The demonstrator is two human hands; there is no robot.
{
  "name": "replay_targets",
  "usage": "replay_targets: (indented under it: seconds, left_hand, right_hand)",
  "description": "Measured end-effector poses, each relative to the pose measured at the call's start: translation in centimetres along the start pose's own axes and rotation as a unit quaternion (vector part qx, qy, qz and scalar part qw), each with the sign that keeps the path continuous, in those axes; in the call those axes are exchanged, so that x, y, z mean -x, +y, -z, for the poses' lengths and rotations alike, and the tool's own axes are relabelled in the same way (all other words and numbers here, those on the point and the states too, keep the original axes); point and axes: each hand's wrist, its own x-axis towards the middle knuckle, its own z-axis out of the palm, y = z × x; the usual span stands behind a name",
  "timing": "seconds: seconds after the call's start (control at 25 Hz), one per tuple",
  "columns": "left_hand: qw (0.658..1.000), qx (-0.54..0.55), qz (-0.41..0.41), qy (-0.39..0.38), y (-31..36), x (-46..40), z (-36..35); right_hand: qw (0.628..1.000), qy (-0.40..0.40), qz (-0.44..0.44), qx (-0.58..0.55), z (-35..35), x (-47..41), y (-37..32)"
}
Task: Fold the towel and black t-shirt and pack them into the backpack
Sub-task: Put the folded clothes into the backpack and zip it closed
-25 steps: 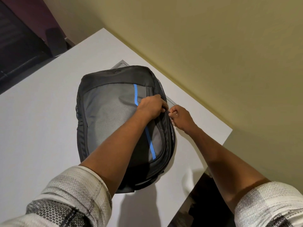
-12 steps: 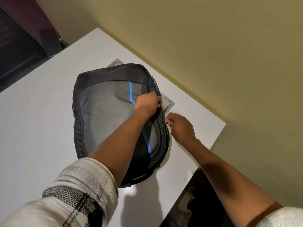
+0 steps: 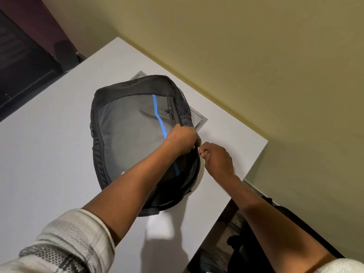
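A grey and black backpack with a blue stripe lies flat on the white table. My left hand grips the fabric at the backpack's right edge. Just right of it, my right hand pinches a small metal zipper pull on the side zip. The towel and the black t-shirt are not in sight.
A flat grey plate is set into the table under the backpack's far corner. A yellow wall runs along the table's far edge. Dark objects sit on the floor beyond the table's right edge.
My right hand has drawn the zipper pull along the backpack's side toward me. My left hand has shifted its grip down the same edge, uncovering a small front pocket zip.
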Motion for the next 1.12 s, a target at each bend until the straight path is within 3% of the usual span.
replay_targets:
  seconds: [0.16,0.6,0.88,1.0,1.12]
  left_hand:
    - [0.999,-0.041,0.014,0.028,0.7,1.3,-1.2]
    - [0.989,-0.005,0.044,0.139,1.0,2.3,-3.1]
    - [0.978,-0.006,0.05,0.201,2.2,3.2,-4.4]
    - [0.967,0.033,0.032,0.252,3.3,5.7,-5.2]
    - [0.966,0.128,0.056,0.218,5.6,9.7,-6.7]
  right_hand:
    - [1.0,-0.007,-0.009,-0.024,0.1,0.2,-0.1]
    - [1.0,0.007,-0.008,0.01,-1.0,4.4,-0.8]
    - [0.998,0.016,-0.023,-0.063,-2.9,9.5,-0.6]
    - [0.996,0.015,-0.035,-0.083,-3.1,9.1,-0.4]
    - [0.992,0.003,-0.074,-0.1,-3.5,9.1,-0.1]
